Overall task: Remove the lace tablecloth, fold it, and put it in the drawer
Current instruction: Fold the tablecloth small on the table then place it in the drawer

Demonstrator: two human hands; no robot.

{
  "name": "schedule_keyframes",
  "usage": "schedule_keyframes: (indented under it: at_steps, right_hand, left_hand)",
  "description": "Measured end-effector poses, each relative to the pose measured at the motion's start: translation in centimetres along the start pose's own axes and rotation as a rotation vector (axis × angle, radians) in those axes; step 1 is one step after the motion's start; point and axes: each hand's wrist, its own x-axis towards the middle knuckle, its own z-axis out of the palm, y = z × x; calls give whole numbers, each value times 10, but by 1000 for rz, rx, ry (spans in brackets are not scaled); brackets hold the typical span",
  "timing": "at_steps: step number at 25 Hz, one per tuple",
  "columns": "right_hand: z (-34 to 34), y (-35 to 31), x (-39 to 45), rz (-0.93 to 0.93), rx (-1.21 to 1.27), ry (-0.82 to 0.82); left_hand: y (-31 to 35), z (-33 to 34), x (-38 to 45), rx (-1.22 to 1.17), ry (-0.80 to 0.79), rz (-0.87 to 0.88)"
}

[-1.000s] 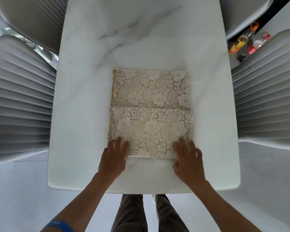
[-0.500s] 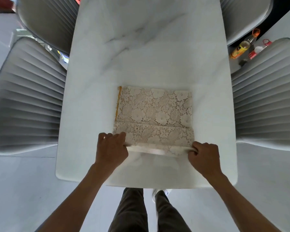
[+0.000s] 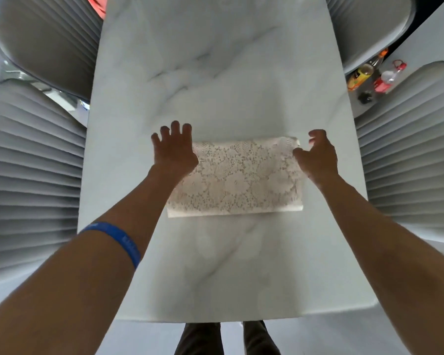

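The lace tablecloth (image 3: 237,178) lies folded into a flat cream rectangle in the middle of the white marble table (image 3: 215,73). My left hand (image 3: 173,149) rests over its far left corner, fingers spread and pointing away from me. At the far right corner my right hand (image 3: 315,156) hovers with fingers curled and apart, holding nothing. The cloth's near edge shows a plain white fold. No drawer is in view.
Grey ribbed chairs stand on both sides, left (image 3: 31,162) and right (image 3: 408,155), with more at the far corners. Bottles (image 3: 362,76) sit on the floor at the right between chairs. My legs show beyond the table's near edge (image 3: 215,316).
Both hands took the cloth's near edge and carried it away from me over the far half, halving the cloth. They then let go at the far corners.
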Motion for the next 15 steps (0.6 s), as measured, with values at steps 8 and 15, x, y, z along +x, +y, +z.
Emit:
schedule_keyframes:
  at_steps: [8,15]
  right_hand:
    - [39,55,-37,407,341,-205]
    - [5,14,-74,74,584,-209]
  left_hand:
    - [56,84,-79,-32,-473,134]
    - [47,39,-77,-451,-337,93]
